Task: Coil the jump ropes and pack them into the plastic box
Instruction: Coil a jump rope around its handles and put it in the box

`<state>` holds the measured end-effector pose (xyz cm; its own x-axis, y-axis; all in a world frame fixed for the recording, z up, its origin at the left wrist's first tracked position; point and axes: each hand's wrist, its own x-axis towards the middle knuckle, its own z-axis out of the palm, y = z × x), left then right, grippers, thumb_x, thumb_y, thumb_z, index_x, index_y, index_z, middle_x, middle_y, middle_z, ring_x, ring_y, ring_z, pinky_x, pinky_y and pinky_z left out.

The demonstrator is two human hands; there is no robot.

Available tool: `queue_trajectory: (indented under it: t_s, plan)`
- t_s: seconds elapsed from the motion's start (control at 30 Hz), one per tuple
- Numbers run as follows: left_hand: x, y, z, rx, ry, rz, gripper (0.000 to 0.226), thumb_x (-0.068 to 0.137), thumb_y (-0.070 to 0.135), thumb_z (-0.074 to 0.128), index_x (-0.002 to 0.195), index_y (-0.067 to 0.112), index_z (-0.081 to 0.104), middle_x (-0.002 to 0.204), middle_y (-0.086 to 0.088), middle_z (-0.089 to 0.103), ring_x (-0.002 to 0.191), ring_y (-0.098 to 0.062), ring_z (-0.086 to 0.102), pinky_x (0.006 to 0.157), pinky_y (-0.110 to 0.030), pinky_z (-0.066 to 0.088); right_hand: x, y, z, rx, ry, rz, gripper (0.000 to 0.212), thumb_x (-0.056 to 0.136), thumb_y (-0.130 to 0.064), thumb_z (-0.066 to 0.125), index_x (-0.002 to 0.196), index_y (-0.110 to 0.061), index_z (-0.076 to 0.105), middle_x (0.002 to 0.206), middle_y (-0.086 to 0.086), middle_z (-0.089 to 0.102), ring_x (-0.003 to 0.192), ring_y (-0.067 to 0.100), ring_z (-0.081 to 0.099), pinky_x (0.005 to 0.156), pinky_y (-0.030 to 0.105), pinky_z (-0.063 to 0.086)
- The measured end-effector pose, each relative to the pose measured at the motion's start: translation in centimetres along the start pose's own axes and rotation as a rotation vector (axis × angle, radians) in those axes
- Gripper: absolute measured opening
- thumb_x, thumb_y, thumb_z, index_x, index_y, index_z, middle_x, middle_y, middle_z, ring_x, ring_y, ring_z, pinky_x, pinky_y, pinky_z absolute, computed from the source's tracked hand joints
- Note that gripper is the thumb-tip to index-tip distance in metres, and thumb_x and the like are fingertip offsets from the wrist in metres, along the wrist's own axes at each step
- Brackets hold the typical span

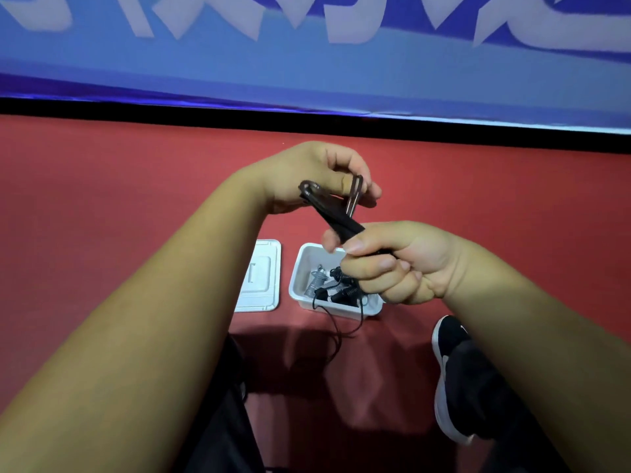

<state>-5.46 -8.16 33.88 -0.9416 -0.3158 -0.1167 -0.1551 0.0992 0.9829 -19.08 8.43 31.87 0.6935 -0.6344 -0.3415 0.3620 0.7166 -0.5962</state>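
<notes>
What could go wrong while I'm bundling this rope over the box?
A black cord loops out of the box onto the floor, close to the shoe; a foot could snag it and drag the box. The rope is pinched in the left hand and gripped in the right hand; a slip could let the folds spring loose.

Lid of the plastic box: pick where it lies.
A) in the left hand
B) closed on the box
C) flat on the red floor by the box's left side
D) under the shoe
C: the lid lies flat on the red floor, just left of the open plastic box.
</notes>
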Motion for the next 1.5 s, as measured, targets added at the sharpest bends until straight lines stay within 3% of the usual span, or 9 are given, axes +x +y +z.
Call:
queue_trajectory:
  t_s: [0.2, 0.33, 0.53, 0.87, 1.03, 1.13, 1.3, 1.4, 1.5]
  plan:
    - [0.1, 1.4, 0.6, 0.175, -0.003, 0.025, 0.019, 0.086, 0.001, 0.077, 0.1, 0.015, 0.079, 0.093, -0.009, 0.077, 0.098, -0.022, 0.072, 0.105, -0.049, 0.053, 0.1, 0.7, -0.3, -0.248, 0.366, 0.089, 0.029, 0.104, -0.013, 0.056, 0.075, -0.012, 0.054, 0.07, 0.004, 0.049, 0.04, 0.001, 0.023, 0.033, 0.013, 0.014]
    - [0.2, 2.1, 0.9, 0.377, 0.097, 0.098, 0.022, 0.086, -0.005, 0.077, 0.1, 0.011, 0.082, 0.09, -0.004, 0.08, 0.087, -0.009, 0.075, 0.083, -0.021, 0.056, 0.1, 0.0, -2.0, -0.23, 0.621, 0.029, 0.015, 0.102, -0.011, 0.062, 0.089, -0.01, 0.056, 0.075, 0.006, 0.055, 0.044, 0.003, 0.024, 0.033, 0.014, 0.016]
    - [0.7, 1.3, 1.0, 0.91, 0.258, 0.345, 0.028, 0.088, 0.015, 0.074, 0.112, 0.027, 0.082, 0.087, 0.009, 0.067, 0.08, -0.005, 0.061, 0.073, -0.014, 0.043, -0.4, -1.3, -4.8, -0.084, 0.995, -0.271, 0.013, 0.103, -0.012, 0.062, 0.102, -0.016, 0.05, 0.062, -0.002, 0.045, 0.051, 0.007, 0.02, 0.036, 0.017, 0.016]
    - [1.5, -0.8, 1.9, 1.088, 0.272, -0.178, 0.028, 0.083, 0.025, 0.087, 0.11, 0.026, 0.077, 0.083, 0.007, 0.075, 0.08, -0.014, 0.07, 0.085, -0.034, 0.057, 0.0, -1.7, -3.4, -0.287, 1.046, -0.514, 0.025, 0.095, -0.029, 0.079, 0.098, -0.013, 0.06, 0.069, 0.001, 0.046, 0.049, 0.01, 0.029, 0.04, 0.022, 0.024]
    - [2.3, -1.8, 3.2, 0.846, 0.456, -0.265, 0.017, 0.088, 0.021, 0.081, 0.105, 0.022, 0.081, 0.081, -0.004, 0.075, 0.077, -0.024, 0.073, 0.082, -0.033, 0.06, 0.0, -2.0, -2.6, -0.176, 1.105, -0.552, 0.065, 0.095, -0.078, 0.051, 0.094, -0.013, 0.055, 0.064, -0.001, 0.047, 0.048, 0.012, 0.027, 0.041, 0.025, 0.019]
    - [2.3, -1.6, 3.3, 0.49, 0.51, -0.295, 0.006, 0.085, 0.013, 0.085, 0.085, 0.013, 0.079, 0.073, -0.013, 0.071, 0.064, -0.028, 0.07, 0.07, -0.046, 0.066, -0.3, -2.4, -2.9, -0.142, 1.125, -0.583, 0.064, 0.101, -0.074, 0.044, 0.094, -0.012, 0.056, 0.061, -0.002, 0.047, 0.047, 0.012, 0.028, 0.04, 0.025, 0.02]
    - [1.9, -0.7, 2.6, 0.404, 0.62, -0.176, 0.019, 0.083, 0.021, 0.089, 0.08, 0.013, 0.072, 0.074, -0.011, 0.074, 0.064, -0.03, 0.076, 0.066, -0.044, 0.066, -0.8, -2.6, -3.3, -0.132, 1.142, -0.59, 0.055, 0.105, -0.065, 0.046, 0.093, -0.012, 0.057, 0.061, -0.001, 0.047, 0.046, 0.011, 0.027, 0.04, 0.023, 0.02]
    - [1.7, -0.6, 2.4, 0.316, 0.503, -0.121, 0.022, 0.091, 0.027, 0.081, 0.09, 0.008, 0.069, 0.071, -0.004, 0.069, 0.064, -0.02, 0.071, 0.076, -0.046, 0.064, -1.2, -2.7, -3.8, -0.074, 1.134, -0.6, 0.051, 0.106, -0.062, 0.049, 0.093, -0.013, 0.054, 0.061, -0.001, 0.047, 0.047, 0.011, 0.025, 0.039, 0.023, 0.018]
    - [1.4, -0.3, 2.8, 0.048, 0.299, -0.138, 0.023, 0.106, 0.028, 0.06, 0.105, 0.005, 0.063, 0.101, -0.013, 0.078, 0.087, -0.02, 0.071, 0.081, -0.041, 0.057, -1.5, -2.9, -4.3, -0.062, 1.134, -0.61, 0.048, 0.107, -0.059, 0.051, 0.096, -0.012, 0.054, 0.06, -0.002, 0.047, 0.047, 0.01, 0.025, 0.039, 0.022, 0.017]
